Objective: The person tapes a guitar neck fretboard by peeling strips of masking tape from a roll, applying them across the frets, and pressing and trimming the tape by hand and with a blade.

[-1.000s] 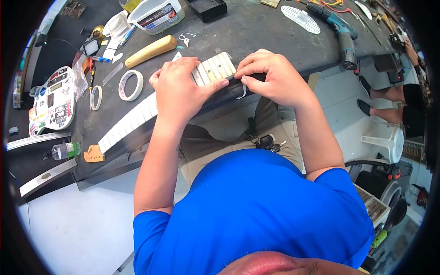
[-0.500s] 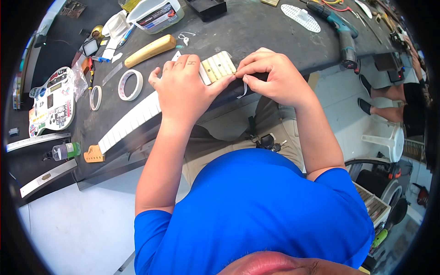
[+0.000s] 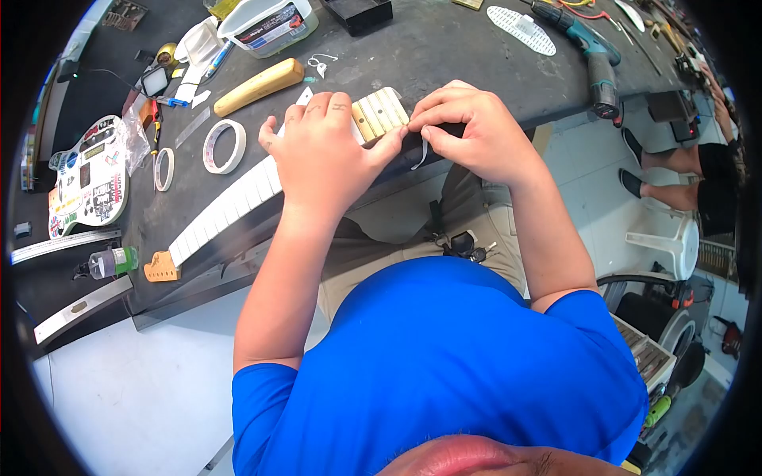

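A guitar neck lies along the bench's near edge, its fretboard largely covered in white tape and its wooden headstock at the lower left. Toward the body end, bare pale wood with frets and dark dot inlays shows. My left hand lies over the neck, fingers curled across its far side and thumb stretched along the near edge to the end. Close to that thumb tip, my right hand pinches a thin white tape strip, whose loose end hangs below the fingers.
Behind the neck lie a tape roll, a smaller roll and a wooden handle-like piece. A plastic tub and black tray stand farther back. A drill rests at right; another person's legs show beyond.
My left hand has shifted very slightly to the right along the neck. The right hand stays at the neck's end, with its fingertips still pinching the strip.
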Demonstrator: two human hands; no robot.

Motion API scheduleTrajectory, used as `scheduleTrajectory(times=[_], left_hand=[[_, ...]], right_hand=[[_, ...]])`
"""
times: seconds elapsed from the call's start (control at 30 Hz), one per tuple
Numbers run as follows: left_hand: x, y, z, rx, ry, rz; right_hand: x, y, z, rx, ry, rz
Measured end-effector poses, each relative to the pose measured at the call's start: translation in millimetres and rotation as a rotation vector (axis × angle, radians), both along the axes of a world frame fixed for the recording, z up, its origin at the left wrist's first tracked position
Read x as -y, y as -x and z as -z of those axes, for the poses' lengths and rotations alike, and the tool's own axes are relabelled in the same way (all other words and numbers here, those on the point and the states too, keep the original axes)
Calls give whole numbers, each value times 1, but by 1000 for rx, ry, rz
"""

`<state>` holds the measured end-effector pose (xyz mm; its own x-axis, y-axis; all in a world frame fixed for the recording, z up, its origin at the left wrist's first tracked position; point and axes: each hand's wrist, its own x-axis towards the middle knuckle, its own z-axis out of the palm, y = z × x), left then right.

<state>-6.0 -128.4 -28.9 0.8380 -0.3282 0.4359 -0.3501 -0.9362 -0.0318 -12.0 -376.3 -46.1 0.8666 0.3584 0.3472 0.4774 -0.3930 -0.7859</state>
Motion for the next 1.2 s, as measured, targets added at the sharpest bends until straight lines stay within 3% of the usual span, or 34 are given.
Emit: scheduleTrajectory(times=[0.27, 0.37, 0.5, 0.8, 0.9, 1.03, 1.2], left_hand=[[18, 7, 11, 7, -38, -79], [16, 5, 14, 44, -50, -86], [18, 4, 12, 42, -53, -89], [15, 5, 10, -11, 9, -45], [-1, -3, 18, 115, 221, 103], [-7, -20, -29, -396, 732, 441], [5, -35, -27, -795, 1089, 531]], right_hand=[[9, -3, -3, -68, -71, -18], [15, -6, 5, -279, -352, -36], [20, -9, 11, -316, -482, -72], [20, -22, 7, -334, -468, -100], [19, -27, -3, -369, -349, -143], [14, -39, -19, -349, -209, -181], [13, -43, -37, -304, -249, -220]])
